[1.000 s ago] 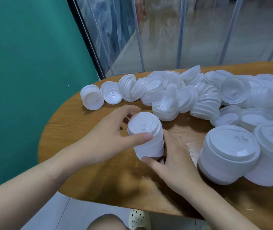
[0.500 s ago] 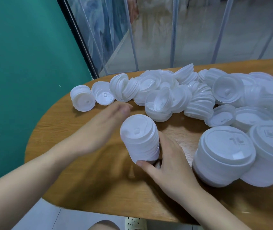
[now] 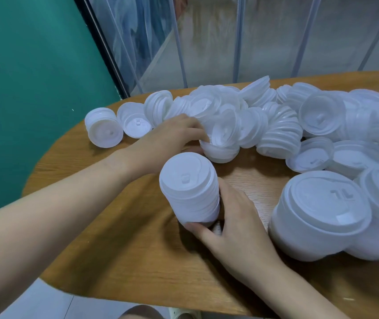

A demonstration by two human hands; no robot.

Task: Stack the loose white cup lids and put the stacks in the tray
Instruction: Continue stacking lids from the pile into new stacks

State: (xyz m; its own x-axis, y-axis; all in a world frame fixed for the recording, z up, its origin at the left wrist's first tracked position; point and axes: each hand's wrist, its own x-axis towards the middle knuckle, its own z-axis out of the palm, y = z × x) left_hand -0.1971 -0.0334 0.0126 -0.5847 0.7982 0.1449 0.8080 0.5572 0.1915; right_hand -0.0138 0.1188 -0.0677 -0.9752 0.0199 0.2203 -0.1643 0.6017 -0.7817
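Note:
A tall stack of small white lids stands on the wooden table near its front. My right hand grips the base of this stack from the right, thumb curled under its near side. My left hand reaches behind the stack into a heap of loose white lids, its fingers curled round a short bunch of lids at the heap's near edge. No tray is in view.
Two wide stacks of large white lids stand at the right front. A short stack and a single upturned lid lie at the table's left end. A green wall rises on the left, clear plastic strips behind.
My left hand has let go of the tall stack's top and moved back to the heap, where it now grips a bunch of lids. My right hand stays on the stack.

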